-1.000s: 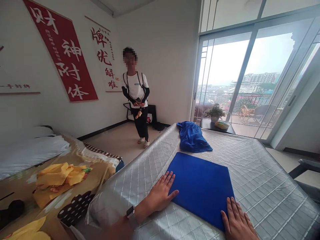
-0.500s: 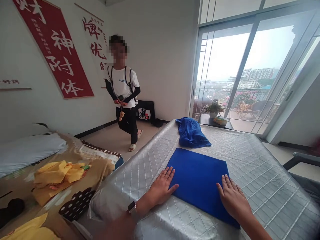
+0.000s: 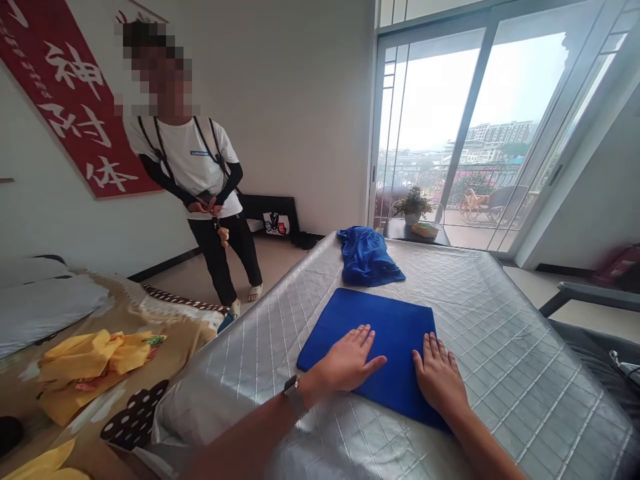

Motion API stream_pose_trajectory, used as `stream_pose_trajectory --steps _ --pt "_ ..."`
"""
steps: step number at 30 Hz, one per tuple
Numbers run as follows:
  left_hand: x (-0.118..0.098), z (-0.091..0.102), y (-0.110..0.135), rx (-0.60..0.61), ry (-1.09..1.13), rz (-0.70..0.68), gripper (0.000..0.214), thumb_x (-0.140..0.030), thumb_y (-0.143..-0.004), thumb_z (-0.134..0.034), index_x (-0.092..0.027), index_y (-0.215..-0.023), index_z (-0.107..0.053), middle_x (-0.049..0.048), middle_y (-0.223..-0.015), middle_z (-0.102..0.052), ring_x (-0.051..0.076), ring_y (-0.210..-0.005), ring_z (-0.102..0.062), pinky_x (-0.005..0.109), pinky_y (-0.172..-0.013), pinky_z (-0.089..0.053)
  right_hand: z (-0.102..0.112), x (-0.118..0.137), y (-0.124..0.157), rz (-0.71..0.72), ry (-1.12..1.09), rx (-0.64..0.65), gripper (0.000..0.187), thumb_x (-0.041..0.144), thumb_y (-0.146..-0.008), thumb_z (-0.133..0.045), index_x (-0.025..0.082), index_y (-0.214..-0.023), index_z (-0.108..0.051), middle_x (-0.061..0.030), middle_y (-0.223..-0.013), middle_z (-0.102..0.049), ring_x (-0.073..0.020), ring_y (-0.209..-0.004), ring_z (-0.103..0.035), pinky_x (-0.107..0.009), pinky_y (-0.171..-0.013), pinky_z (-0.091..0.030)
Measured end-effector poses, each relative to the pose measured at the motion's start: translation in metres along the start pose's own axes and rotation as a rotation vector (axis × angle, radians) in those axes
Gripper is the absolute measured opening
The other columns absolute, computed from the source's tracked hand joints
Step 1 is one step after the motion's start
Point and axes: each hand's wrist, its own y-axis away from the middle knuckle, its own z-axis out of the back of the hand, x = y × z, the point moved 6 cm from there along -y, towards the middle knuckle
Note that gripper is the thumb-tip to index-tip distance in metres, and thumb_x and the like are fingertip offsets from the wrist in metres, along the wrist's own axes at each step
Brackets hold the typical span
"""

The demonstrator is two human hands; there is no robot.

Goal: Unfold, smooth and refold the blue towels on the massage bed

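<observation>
Two bare hands (image 3: 350, 360) (image 3: 440, 379); one flat four-sided blue cloth (image 3: 393, 333); one crumpled blue cloth (image 3: 369, 257); one grey-strapped wristwatch (image 3: 295, 396)

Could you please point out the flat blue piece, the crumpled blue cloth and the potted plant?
Flat blue piece (image 3: 393, 343): head view, near the middle of its top surface.
Crumpled blue cloth (image 3: 369, 258): head view, middle of its folds.
Potted plant (image 3: 414, 202): head view, its foliage.

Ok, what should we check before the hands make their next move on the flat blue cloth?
1. Left hand over the flat blue cloth: ok, palm down.
2. Right hand at its right edge: ok, palm down.
3. Top surface smooth: ok, no big wrinkles show.
4. Underside free of creases: cannot tell, hidden.
5. Crumpled blue cloth spread out: not ok, bunched up.
6. Other person's hands off both cloths: ok.
</observation>
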Motion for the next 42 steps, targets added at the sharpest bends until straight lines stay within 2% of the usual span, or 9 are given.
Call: stream_pose_trajectory --steps 4,7,11,14,19,22,31,38,42 --pt "-0.067 -0.016 -0.050 -0.063 0.050 -0.236 0.080 -0.064 -0.103 -0.009 -0.012 -0.160 -0.028 0.0118 -0.166 -0.026 0.021 -0.155 -0.019 0.038 -0.126 -0.017 0.000 0.000 0.003 0.044 0.022 0.017 0.061 0.029 -0.103 -0.023 0.005 -0.159 -0.026 -0.0132 -0.167 -0.020 -0.0292 -0.154 -0.020 -0.045 -0.124 -0.017" --pt "-0.080 -0.028 -0.070 -0.082 0.067 -0.246 0.081 -0.063 -0.103 -0.007 -0.008 -0.159 -0.029 0.0143 -0.165 -0.026 0.022 -0.155 -0.019 0.038 -0.127 -0.015 0.001 -0.001 0.004 0.053 0.011 0.036 0.060 0.024 -0.102 -0.023 0.008 -0.160 -0.027 -0.0111 -0.168 -0.018 -0.0283 -0.155 -0.017 -0.045 -0.124 -0.017" --pt "-0.051 -0.034 -0.065 -0.079 0.057 -0.166 0.081 -0.065 -0.103 -0.008 -0.010 -0.159 -0.030 0.0126 -0.166 -0.026 0.021 -0.155 -0.018 0.040 -0.127 -0.014 0.003 -0.001 0.004 0.010 -0.010 0.027 0.062 0.032 -0.104 -0.020 0.004 -0.160 -0.023 -0.0134 -0.167 -0.019 -0.0272 -0.154 -0.020 -0.044 -0.125 -0.016" --pt "-0.005 -0.026 -0.044 -0.065 0.030 -0.064 0.082 -0.067 -0.102 -0.008 -0.012 -0.160 -0.028 0.0109 -0.167 -0.023 0.022 -0.156 -0.016 0.041 -0.128 -0.013 0.003 0.000 0.003 0.000 -0.037 0.032 0.063 0.034 -0.104 -0.018 0.004 -0.160 -0.021 -0.0130 -0.168 -0.019 -0.0270 -0.155 -0.018 -0.044 -0.125 -0.014" --pt "0.082 -0.008 0.000 -0.070 -0.040 0.221 0.087 -0.071 -0.100 -0.009 -0.009 -0.160 -0.026 0.0137 -0.167 -0.020 0.025 -0.155 -0.017 0.046 -0.127 -0.015 -0.001 -0.002 0.001 -0.028 -0.047 0.050 0.063 0.035 -0.104 -0.016 0.006 -0.161 -0.019 -0.0101 -0.168 -0.017 -0.0251 -0.155 -0.016 -0.043 -0.126 -0.013" --pt "0.108 -0.005 0.018 -0.118 -0.055 0.305 0.089 -0.071 -0.100 -0.009 -0.008 -0.160 -0.026 0.0148 -0.167 -0.020 0.027 -0.155 -0.017 0.046 -0.127 -0.017 -0.003 -0.002 -0.001 -0.017 -0.022 0.034 0.064 0.035 -0.104 -0.018 0.005 -0.160 -0.020 -0.0110 -0.168 -0.018 -0.0259 -0.155 -0.018 -0.043 -0.125 -0.014" --pt "0.112 -0.012 0.020 -0.214 -0.031 0.298 0.083 -0.070 -0.101 -0.018 -0.013 -0.161 -0.027 0.0143 -0.166 -0.026 0.032 -0.154 -0.021 0.051 -0.125 -0.023 -0.007 -0.011 -0.011 0.013 -0.024 0.077 0.065 0.037 -0.103 -0.020 0.007 -0.160 -0.025 -0.0120 -0.167 -0.020 -0.0285 -0.154 -0.021 -0.049 -0.124 -0.019" --pt "0.112 -0.012 0.021 -0.203 -0.018 0.306 0.085 -0.070 -0.100 -0.017 -0.011 -0.160 -0.029 0.0158 -0.166 -0.024 0.032 -0.154 -0.022 0.051 -0.125 -0.023 0.006 -0.015 -0.067 0.020 -0.065 0.028 0.064 0.035 -0.104 -0.017 0.005 -0.160 -0.024 -0.0124 -0.168 -0.019 -0.0248 -0.155 -0.018 -0.044 -0.125 -0.016" --pt "0.111 -0.012 0.021 -0.235 -0.023 0.292 0.079 -0.068 -0.102 -0.021 -0.016 -0.161 -0.027 0.0134 -0.166 -0.027 0.032 -0.153 -0.024 0.052 -0.124 -0.024 0.003 -0.020 -0.093 -0.014 -0.111 0.020 0.065 0.038 -0.105 -0.014 0.005 -0.160 -0.023 -0.0115 -0.168 -0.021 -0.0236 -0.155 -0.018 -0.041 -0.125 -0.014"
